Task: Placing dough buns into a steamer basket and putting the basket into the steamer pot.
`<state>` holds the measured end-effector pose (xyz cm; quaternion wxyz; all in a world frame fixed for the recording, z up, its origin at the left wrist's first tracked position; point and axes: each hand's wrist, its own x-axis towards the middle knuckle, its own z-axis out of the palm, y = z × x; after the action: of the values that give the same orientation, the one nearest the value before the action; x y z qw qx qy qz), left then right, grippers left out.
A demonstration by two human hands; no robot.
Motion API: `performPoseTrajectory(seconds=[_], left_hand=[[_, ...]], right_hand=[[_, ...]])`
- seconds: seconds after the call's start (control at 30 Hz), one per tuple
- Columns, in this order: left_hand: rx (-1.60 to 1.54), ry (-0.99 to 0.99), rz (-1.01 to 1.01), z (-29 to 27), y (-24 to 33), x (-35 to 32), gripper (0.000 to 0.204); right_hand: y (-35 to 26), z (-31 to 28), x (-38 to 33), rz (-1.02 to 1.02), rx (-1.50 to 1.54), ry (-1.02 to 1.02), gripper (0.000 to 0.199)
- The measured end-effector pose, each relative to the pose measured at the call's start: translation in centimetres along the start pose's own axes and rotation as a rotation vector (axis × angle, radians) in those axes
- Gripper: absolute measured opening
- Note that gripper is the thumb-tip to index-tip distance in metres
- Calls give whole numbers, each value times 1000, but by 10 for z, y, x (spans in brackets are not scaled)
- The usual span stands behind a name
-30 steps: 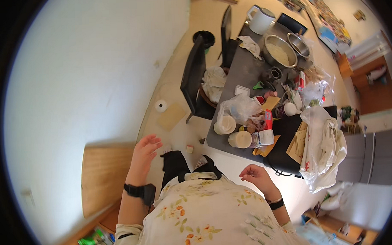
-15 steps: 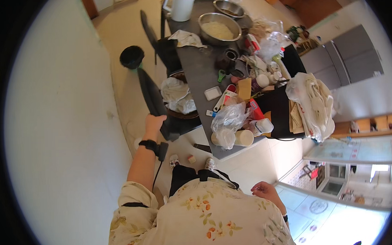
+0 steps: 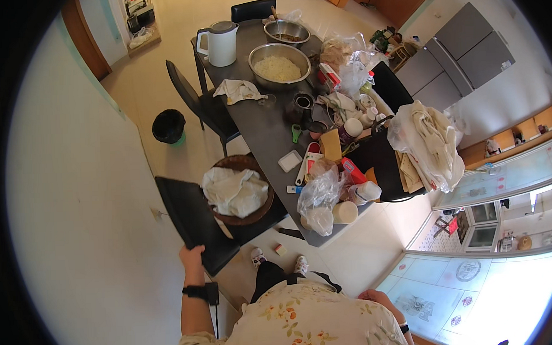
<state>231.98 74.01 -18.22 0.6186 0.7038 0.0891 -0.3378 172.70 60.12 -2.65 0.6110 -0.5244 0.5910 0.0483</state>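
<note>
Beside the wall (image 3: pixel 63 180), left fingers (image 3: pixel 198 249) around a black chair back (image 3: pixel 196 227) (partly hidden); right fingers (image 3: pixel 368 294), state unclear.

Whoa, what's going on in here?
A person's left hand is gripping the back of a black chair. On the chair's seat is a round brown basket with a white cloth in it. The right hand is down by the person's side, with nothing to be seen in it. Beside the chair is a crowded table, with a kettle, bowls and plastic bags on it.
</note>
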Motion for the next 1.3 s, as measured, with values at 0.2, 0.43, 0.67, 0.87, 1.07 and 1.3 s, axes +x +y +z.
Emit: performPoseTrajectory(seconds=[0.2, 0.43, 0.67, 0.87, 1.07, 1.3], left_hand=[[132, 80, -42, -96, -8, -20, 42], [671, 352, 218, -124, -2, -43, 54], [-145, -66, -59, 39, -106, 32, 54], [63, -86, -312, 41, -303, 125, 39], [-226, 313, -556, 28, -326, 179, 25], [-525, 424, -593, 30, -304, 153, 19]], right_hand=[[-35, 4, 17, -23, -107, -54, 26], [-89, 3, 33, -50, -331, 4, 19], [-89, 0, 50, -33, -436, -16, 21], [-49, -10, 14, 81, -422, -23, 27], [-34, -10, 23, 215, -379, -103, 28], [-15, -3, 19, 208, -336, -111, 28]])
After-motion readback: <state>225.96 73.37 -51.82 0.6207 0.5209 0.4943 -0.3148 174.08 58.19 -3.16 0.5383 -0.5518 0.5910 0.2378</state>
